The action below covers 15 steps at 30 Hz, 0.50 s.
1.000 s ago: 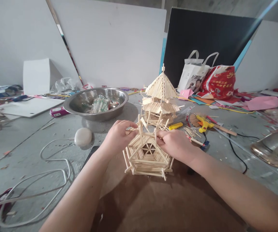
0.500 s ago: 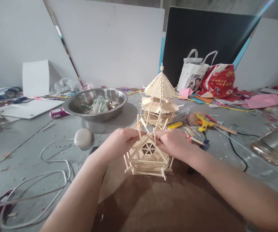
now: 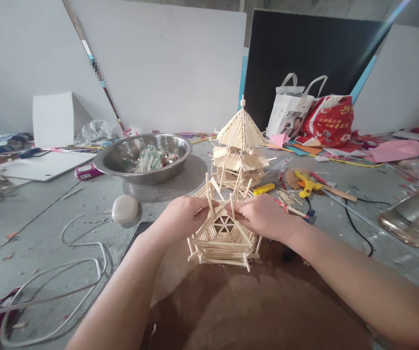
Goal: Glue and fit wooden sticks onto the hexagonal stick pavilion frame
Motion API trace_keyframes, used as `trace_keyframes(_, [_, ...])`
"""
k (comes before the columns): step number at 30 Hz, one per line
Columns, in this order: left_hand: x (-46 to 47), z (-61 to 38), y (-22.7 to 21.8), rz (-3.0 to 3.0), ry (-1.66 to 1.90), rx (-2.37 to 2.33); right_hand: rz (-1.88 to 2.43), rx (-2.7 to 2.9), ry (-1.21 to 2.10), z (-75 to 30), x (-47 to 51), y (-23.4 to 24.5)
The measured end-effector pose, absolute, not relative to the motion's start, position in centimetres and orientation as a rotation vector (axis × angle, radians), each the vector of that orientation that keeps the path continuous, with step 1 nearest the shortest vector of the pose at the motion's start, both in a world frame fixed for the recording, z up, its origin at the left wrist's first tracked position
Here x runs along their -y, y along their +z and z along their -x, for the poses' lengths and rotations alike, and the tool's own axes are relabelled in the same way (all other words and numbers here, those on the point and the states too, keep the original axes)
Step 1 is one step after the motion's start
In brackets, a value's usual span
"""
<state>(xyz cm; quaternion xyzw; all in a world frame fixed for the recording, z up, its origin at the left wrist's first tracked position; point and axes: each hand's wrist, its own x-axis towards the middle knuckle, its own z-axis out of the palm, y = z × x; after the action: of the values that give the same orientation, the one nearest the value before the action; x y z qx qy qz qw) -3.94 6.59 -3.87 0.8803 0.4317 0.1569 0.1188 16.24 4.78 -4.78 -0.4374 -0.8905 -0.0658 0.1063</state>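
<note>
Stick frame (image 3: 221,255) sits just in front of the stick pagoda (image 3: 241,132). Left hand (image 3: 187,216): narrow grip, fingertips pinched on the frame's upper sticks. Right hand (image 3: 264,215): same, opposite side. Can't tell which sticks exactly.

Pagoda (image 3: 240,133) blocks way behind stick frame (image 3: 224,237); near brown surface (image 3: 253,306) clear.

Grey floor (image 3: 45,233), steel basin (image 3: 147,179), looped white cable (image 3: 85,241), rounded white object (image 3: 125,209), brown board (image 3: 249,301) under stick model (image 3: 224,255)
</note>
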Motion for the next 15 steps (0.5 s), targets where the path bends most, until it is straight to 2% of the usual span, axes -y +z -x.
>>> trace_keyframes(15, [-6.39, 3.75, -3.58, -2.572, 0.410, -1.352, 1.245, 2.610, -0.199, -16.48, -4.33, -5.01])
